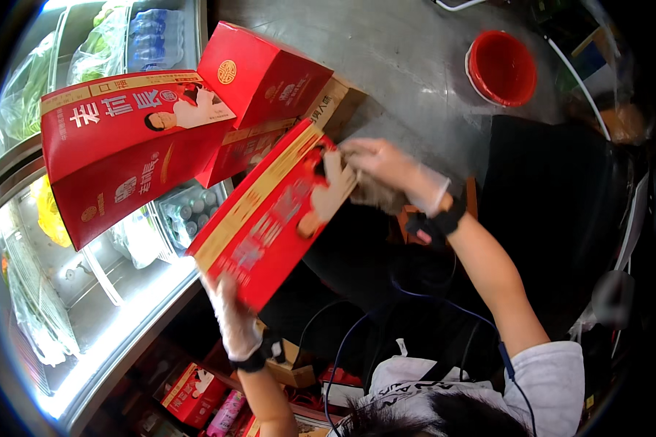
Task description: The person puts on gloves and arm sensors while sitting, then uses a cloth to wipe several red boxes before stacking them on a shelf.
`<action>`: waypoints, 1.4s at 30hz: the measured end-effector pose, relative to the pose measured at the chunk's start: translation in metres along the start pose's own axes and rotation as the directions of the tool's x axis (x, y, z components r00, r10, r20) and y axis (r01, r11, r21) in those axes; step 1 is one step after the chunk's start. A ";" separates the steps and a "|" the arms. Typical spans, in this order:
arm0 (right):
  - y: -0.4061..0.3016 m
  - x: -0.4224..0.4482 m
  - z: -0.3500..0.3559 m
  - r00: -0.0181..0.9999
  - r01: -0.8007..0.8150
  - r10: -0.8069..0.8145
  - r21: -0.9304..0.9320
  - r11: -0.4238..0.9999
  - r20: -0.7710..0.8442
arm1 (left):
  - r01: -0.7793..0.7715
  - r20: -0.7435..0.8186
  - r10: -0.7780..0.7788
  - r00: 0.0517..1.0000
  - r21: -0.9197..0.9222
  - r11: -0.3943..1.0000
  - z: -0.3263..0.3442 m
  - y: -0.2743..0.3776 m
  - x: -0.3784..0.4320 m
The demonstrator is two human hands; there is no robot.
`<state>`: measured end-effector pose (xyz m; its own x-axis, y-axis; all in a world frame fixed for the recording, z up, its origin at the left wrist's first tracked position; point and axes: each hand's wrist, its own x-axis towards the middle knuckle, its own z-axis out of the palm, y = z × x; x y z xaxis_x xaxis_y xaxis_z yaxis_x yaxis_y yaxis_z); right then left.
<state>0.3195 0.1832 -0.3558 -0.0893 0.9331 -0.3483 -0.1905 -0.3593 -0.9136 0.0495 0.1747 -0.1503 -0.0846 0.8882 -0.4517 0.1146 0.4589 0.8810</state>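
Observation:
A red printed carton [273, 218] is held up at a slant between my two gloved hands. My left hand [232, 311] grips its lower left end. At the upper right end, my right hand [382, 164] is at its edge, with a blurred greyish-brown thing [380, 191], perhaps a cloth, just below the fingers. Both hands wear thin translucent gloves, with black bands at the wrists. Close to the held carton, a larger red carton [136, 158] stands on the left, and another red carton [262, 76] is behind it, above a third that is partly hidden.
A lit glass-door display fridge [126, 328] with bagged greens, bottles and cans runs along the left. A red basin [503, 68] sits on the grey floor. More goods, including a small red box [194, 396] and a pink can [227, 412], lie at the bottom. Cables hang near my arms.

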 end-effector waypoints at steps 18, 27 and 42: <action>-0.127 -0.100 0.177 0.769 -0.298 0.199 0.066 0.952 0.607 | -0.196 -0.590 0.157 0.792 -0.003 0.981 -0.105 0.083 -0.220; -0.146 -0.091 0.189 0.868 -0.077 0.215 -0.307 0.949 0.447 | -0.284 -0.602 0.259 0.755 0.056 0.957 -0.134 0.021 -0.220; -0.134 -0.100 0.208 0.941 0.038 0.065 -0.296 0.955 0.333 | -0.205 -0.682 0.379 0.625 0.325 0.923 -0.152 -0.013 -0.241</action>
<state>0.1506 0.1347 -0.1543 -0.4220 0.8492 -0.3176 0.1038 -0.3027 -0.9474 -0.0816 -0.0486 -0.0312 -0.6847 0.7137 0.1474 0.4449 0.2492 0.8602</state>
